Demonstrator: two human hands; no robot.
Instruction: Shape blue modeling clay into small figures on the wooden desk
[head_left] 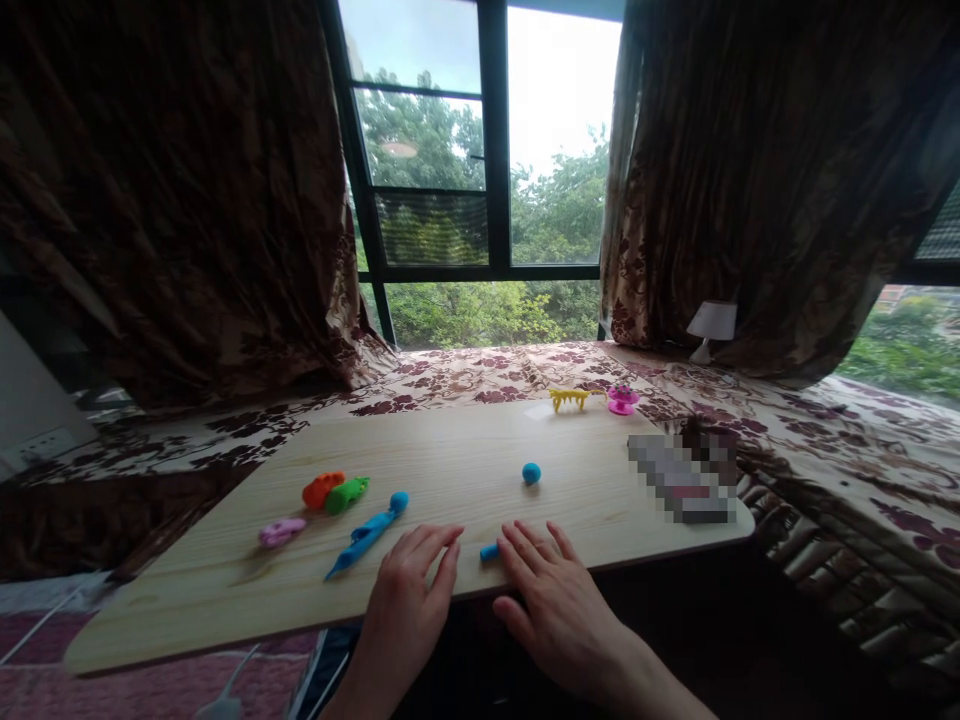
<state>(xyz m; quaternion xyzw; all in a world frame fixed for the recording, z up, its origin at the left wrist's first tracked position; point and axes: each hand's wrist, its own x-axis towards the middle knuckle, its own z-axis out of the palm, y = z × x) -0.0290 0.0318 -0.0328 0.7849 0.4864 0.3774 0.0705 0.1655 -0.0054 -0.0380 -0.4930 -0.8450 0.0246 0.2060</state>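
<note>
At lower centre, a blue roll point(489, 552) is partly covered by the outspread right hand point(546, 582); the left hand point(415, 578) is loosely extended.

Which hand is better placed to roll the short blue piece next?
Right, probably. The right hand lies palm down with its fingers covering part of the short blue piece; the left hand is off to its side, with a gap between.
</note>
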